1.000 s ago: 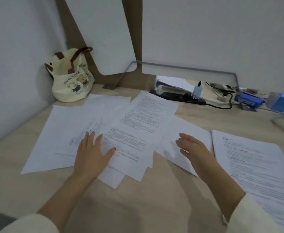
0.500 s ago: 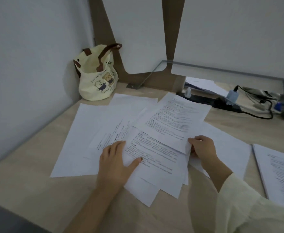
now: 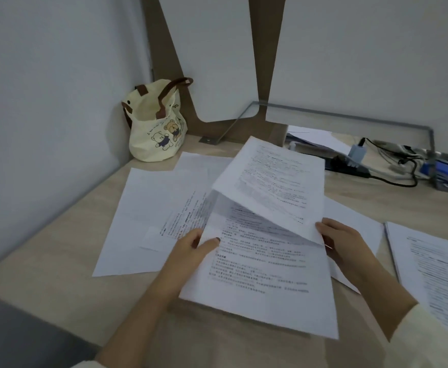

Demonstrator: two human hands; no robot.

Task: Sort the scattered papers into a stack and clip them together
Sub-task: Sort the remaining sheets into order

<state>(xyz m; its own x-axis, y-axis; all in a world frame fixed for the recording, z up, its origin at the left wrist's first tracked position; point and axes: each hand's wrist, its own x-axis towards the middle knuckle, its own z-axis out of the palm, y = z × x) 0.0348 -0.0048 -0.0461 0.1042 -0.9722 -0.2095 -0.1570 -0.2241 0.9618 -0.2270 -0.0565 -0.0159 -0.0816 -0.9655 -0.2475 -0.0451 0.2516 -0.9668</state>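
Top sheet (image 3: 270,179) now raised, pinched by right hand (image 3: 343,244), left hand (image 3: 191,249) now gripping lower sheet (image 3: 260,277)

Papers (image 3: 257,274) on desk (image 3: 58,248), bag (image 3: 155,128) behind.

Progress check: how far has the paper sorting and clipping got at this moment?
Early. Done: no clipped stack shows. In hand: the right hand pinches the lifted sheet, the left hand grips the lower sheet. Left: the spread sheets and the right pile need gathering, then clipping; no clip is recognisable.
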